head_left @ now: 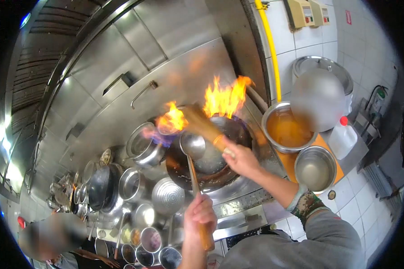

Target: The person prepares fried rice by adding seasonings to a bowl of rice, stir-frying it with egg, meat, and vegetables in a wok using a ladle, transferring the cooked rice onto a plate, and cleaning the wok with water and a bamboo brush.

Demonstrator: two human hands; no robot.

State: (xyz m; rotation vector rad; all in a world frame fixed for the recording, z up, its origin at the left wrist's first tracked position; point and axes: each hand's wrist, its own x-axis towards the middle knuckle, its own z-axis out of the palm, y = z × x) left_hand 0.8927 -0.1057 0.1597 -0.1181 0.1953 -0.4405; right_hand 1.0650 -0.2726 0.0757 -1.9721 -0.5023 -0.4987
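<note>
My left hand (199, 213) is closed around the wooden handle of a ladle (193, 145), whose metal bowl is up over the wok. In my right hand (241, 159) is a bamboo wok brush (204, 125), gripped at its bound end, its bristles slightly blurred and pointing up and left. Beneath both tools sits a large dark wok (242, 134) on the stove, with its inside partly hidden by the brush. Tall orange flames (224, 98) rise behind the wok, and a smaller flame (171, 119) burns to the left, near the brush's bristles.
At right stand a bowl of orange-brown liquid (270, 119), a metal pot (331, 157) and a white jug with a red cap (345, 141). Left are a perforated strainer (168, 196), a dark wok (99, 188) and several pots. A tap (141, 94) reaches from the back wall. Another person (67, 260) is lower left.
</note>
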